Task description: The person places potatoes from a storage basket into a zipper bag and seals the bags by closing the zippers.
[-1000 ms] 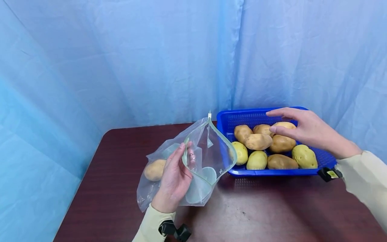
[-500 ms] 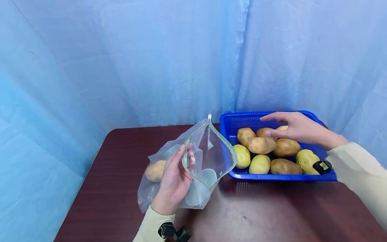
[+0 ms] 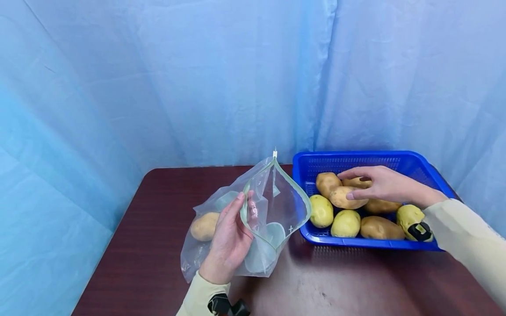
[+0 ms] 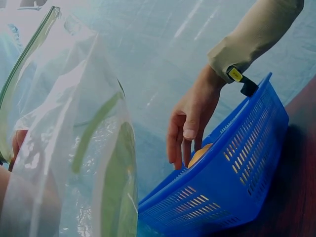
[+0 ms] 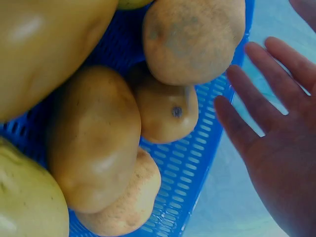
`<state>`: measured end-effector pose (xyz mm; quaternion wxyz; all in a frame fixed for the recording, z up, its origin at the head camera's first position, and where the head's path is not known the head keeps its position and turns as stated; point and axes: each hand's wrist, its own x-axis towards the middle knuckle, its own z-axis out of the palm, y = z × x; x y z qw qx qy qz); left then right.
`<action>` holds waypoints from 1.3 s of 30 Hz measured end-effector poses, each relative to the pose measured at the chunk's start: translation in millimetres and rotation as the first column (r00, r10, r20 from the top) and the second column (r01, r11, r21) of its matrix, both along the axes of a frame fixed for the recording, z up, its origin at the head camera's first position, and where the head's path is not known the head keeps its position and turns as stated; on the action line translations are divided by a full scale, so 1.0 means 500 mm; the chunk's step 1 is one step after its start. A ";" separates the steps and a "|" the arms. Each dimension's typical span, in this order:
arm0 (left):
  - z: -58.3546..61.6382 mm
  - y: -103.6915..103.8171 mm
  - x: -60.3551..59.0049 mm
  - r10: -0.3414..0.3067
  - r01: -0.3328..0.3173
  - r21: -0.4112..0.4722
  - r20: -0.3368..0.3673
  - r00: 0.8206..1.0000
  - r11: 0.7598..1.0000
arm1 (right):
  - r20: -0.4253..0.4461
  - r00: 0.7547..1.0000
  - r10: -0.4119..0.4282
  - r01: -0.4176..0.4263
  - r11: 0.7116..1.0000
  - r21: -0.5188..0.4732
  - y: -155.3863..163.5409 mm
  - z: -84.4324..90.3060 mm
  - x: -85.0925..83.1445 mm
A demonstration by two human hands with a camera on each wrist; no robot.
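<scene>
I am looking down at a dark red-brown wooden counter (image 3: 356, 281) backed by pale blue curtains (image 3: 158, 79). My left hand (image 3: 229, 239), at about seven o'clock in the head view, is pinching the near lip of a clear plastic zip bag with a green seal (image 3: 272, 206), holding its mouth open toward three o'clock. One tan potato (image 3: 203, 226) is already lying inside the bag at its nine o'clock end.

My right hand (image 3: 381, 184) is hovering low over a blue perforated plastic basket (image 3: 395, 160) at three o'clock, fingers straight and spread wide, gripping nothing. Its fingertips are lying on or just above a brown oval potato (image 3: 348, 197) near the middle of the basket; I cannot tell whether they are touching it. Other brown and yellow-green potatoes are crowding around that one, touching each other.

To do this well, I judge that I should be curling the fingers around the potato's middle and lifting straight up, since its neighbours are pressing against it and could roll. The bag's mouth is sitting just beside the basket's nine o'clock wall, so the carry looks short, but the basket rim is standing between them and needs clearing. The left hand should be keeping the mouth wide and steady.

Open counter is lying toward six o'clock, in front of both basket and bag. The counter's rounded nine o'clock edge is near the bag.
</scene>
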<state>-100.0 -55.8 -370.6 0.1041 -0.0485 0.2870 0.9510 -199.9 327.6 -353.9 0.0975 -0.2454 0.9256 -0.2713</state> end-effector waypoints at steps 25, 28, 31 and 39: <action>0.003 0.005 0.011 -0.008 0.009 0.018 -0.008 1.000 1.000 | -0.057 0.993 0.107 -0.097 0.983 0.154 -0.004 -0.033 0.001; 0.002 0.008 0.011 -0.008 0.008 0.017 -0.008 1.000 1.000 | -0.049 0.994 0.102 -0.092 0.982 0.163 -0.004 -0.029 0.000; 0.002 0.010 0.010 -0.006 0.006 0.017 -0.004 1.000 1.000 | -0.053 0.996 0.072 -0.061 0.980 0.188 -0.004 -0.018 0.002; 0.003 0.022 0.003 -0.008 0.008 0.015 -0.007 1.000 1.000 | -0.053 0.998 0.034 -0.027 0.992 0.123 0.002 0.013 0.015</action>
